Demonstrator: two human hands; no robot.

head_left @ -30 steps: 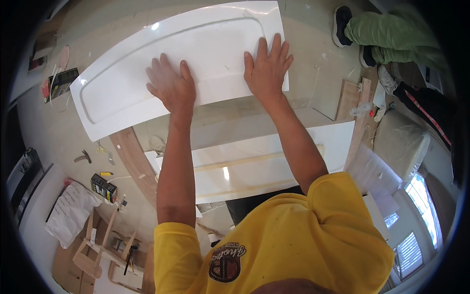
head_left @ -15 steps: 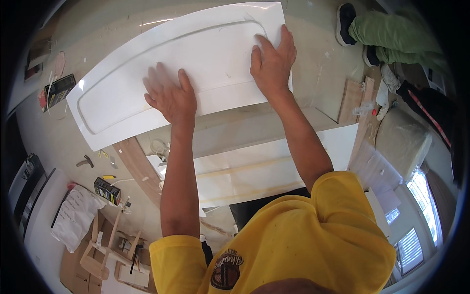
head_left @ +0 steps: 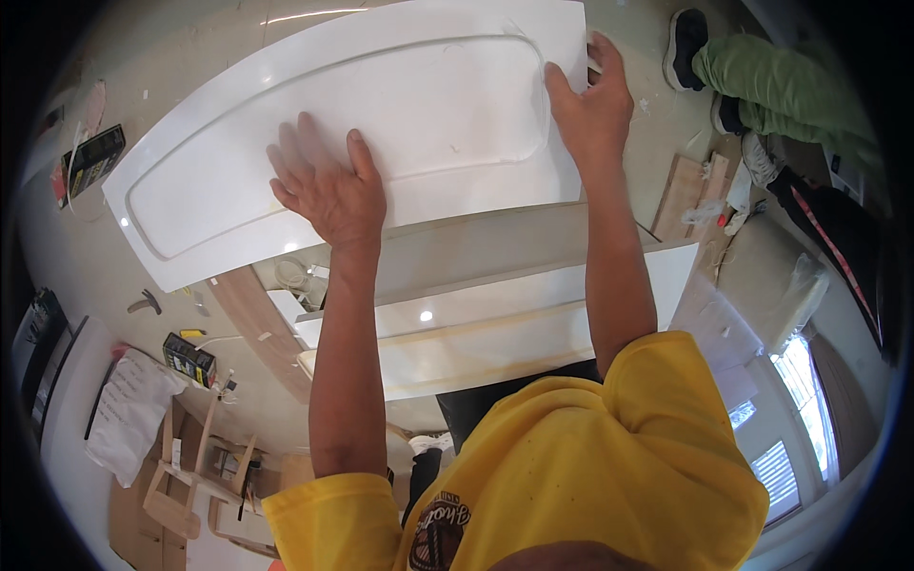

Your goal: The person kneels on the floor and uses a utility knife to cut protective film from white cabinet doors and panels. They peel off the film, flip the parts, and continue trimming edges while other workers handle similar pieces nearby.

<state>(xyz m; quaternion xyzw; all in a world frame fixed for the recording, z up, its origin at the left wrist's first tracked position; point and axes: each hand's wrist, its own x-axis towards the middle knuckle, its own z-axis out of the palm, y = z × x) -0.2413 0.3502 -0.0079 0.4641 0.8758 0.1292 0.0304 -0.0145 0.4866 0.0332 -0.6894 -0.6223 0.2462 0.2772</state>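
A large white panel (head_left: 409, 114) with a curved far edge and a rounded groove lies tilted across the upper middle of the view. My left hand (head_left: 333, 190) rests flat on or just above its face, fingers spread and blurred at the tips. At the panel's right end, my right hand (head_left: 600, 114) has its thumb on the face and its fingers around the side edge. What the fingertips touch behind that edge is hidden. Nearer my body, a long white board (head_left: 476, 343) with a yellowish strip lies below the panel.
Wooden boards (head_left: 252, 309) lie on the floor at left, near a dark box (head_left: 188, 360) and a curved dark tool (head_left: 145, 303). A wooden frame (head_left: 205, 466) stands lower left. A person in green trousers (head_left: 781, 90) is at upper right; plastic-wrapped padding (head_left: 762, 276) lies below.
My right hand has shifted right, from the panel's face to its side edge. In the picture the panel looks slightly larger and reaches farther both ways. My left hand stays in about the same place.
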